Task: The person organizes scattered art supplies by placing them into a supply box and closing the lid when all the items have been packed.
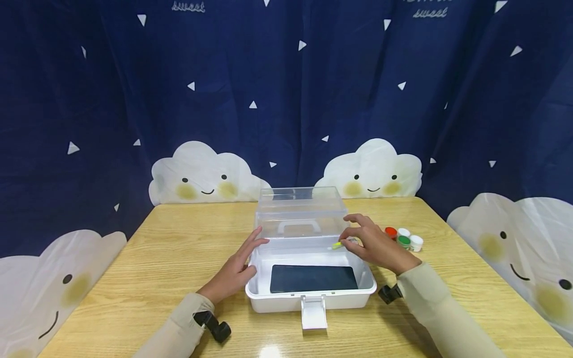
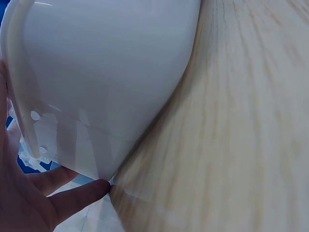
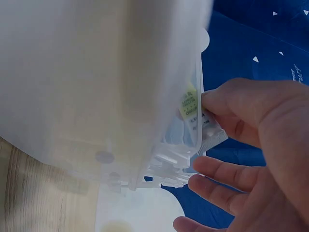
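While the right hand (image 1: 369, 241) pinches one yellow-labelled tube (image 1: 336, 245) over the rear right of one white box (image 1: 286, 304), the left hand (image 1: 234, 271) touches its left side, fingers spread; inside lies one dark flat panel (image 1: 313, 278), and four jars (image 1: 404, 240) (one red-lidded, one green, two white) stand beyond the right wrist on the surface (image 1: 192, 238)

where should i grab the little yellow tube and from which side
Probably pinch the yellow tube across its slim body between thumb and fingertip, coming from the right, as the right hand does. In the head view its pale tip points left, so that end would stay free; the flat crimped end could serve as a second hold.
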{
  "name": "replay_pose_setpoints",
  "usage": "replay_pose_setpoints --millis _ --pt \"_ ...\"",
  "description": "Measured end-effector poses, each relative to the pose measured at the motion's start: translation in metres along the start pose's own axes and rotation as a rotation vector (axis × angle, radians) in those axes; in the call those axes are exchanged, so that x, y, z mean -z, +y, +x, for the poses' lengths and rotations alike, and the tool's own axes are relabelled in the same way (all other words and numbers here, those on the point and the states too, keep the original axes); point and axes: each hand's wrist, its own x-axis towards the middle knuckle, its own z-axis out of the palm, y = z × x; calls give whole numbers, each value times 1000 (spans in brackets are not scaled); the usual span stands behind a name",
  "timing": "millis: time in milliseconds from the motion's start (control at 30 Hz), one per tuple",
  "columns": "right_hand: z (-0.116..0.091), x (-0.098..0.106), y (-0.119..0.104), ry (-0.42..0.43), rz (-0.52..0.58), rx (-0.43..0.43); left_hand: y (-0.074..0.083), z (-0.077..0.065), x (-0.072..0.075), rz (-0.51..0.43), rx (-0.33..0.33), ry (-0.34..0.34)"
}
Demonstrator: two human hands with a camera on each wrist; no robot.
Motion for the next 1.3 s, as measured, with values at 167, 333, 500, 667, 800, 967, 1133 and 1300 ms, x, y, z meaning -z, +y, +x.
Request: replay_pose_setpoints --millis 167,333,500,667,800,967,1133,1300 --pt "-1 -1 0 -13 -11 14 -1 0 0 -1 -2 -5" --pt "-1 -2 1 -4 -17 37 -2 0 0 1 -2 -6" --pt "0 -3 1 5 -21 41 -2 0 0 0 2 -3" --pt "0 -2 2 11 -15 34 -1 0 1 8 13 -10" --pt "-1 0 3 -4 -3 1 -1 0 1 6 13 -12" --pt "-2 3 8 -14 21 -16 -2 1 0 6 8 -3" --pt "-3 7 12 11 20 13 -3 1 0 11 4 0" --pt "-3 10 16 47 -5 24 -3 1 -1 14 -2 5"
